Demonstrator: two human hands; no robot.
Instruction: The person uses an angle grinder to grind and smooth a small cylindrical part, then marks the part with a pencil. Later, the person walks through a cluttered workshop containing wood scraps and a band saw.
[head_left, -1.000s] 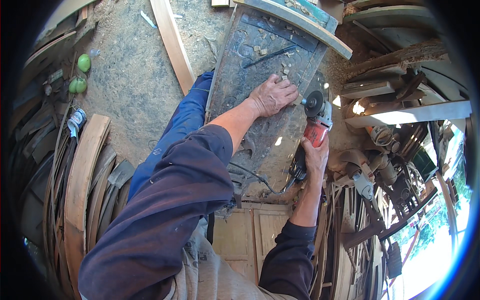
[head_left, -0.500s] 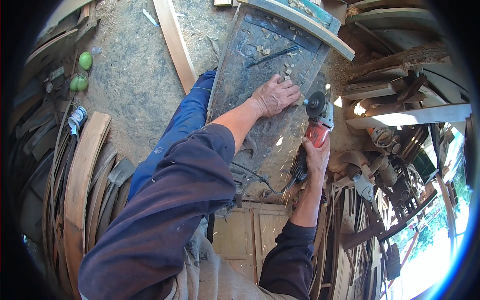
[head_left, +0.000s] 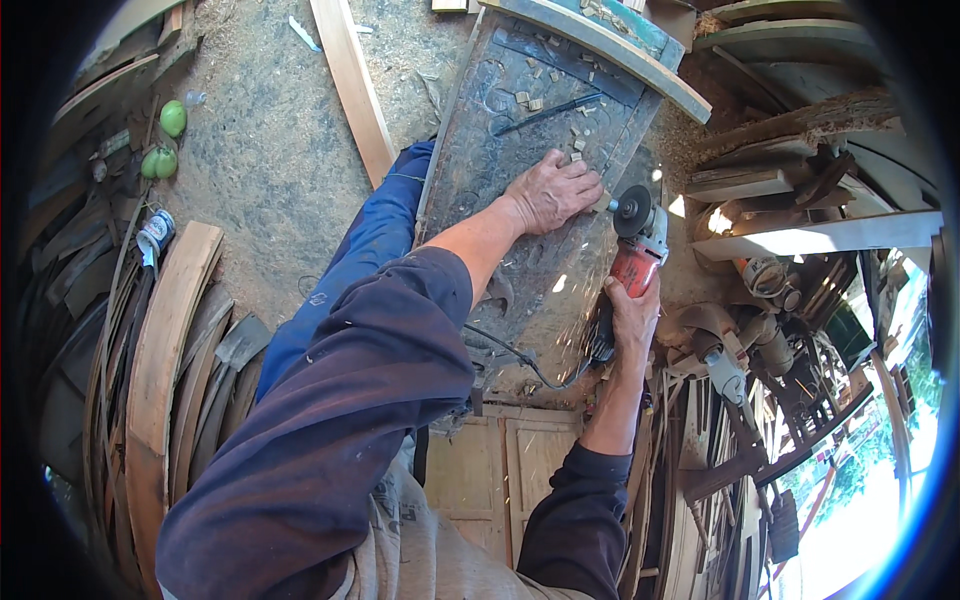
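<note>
My right hand (head_left: 636,312) is wrapped round the red and black body of an angle grinder (head_left: 636,268). Its dark round disc (head_left: 632,211) faces my left hand, and sparks fly down from it past the grinder. With fingers curled, my left hand (head_left: 553,192) rests over the dark worn bench top (head_left: 480,170). From its fingertips a short bluish metal tip (head_left: 612,205) sticks out towards the disc; the rest of that piece is hidden in the hand. Whether tip and disc touch is hard to make out.
Small wood blocks (head_left: 536,104) and a thin dark rod (head_left: 545,113) lie on the bench. A curved wooden strip (head_left: 610,50) crosses its far end. The grinder's cord (head_left: 520,355) runs left below. Curved boards (head_left: 165,360) stand at left; timber (head_left: 820,240) crowds the right.
Both hands, the grinder and the metal tip keep almost the same places. Sparks still stream down from the disc in a slightly different spray.
</note>
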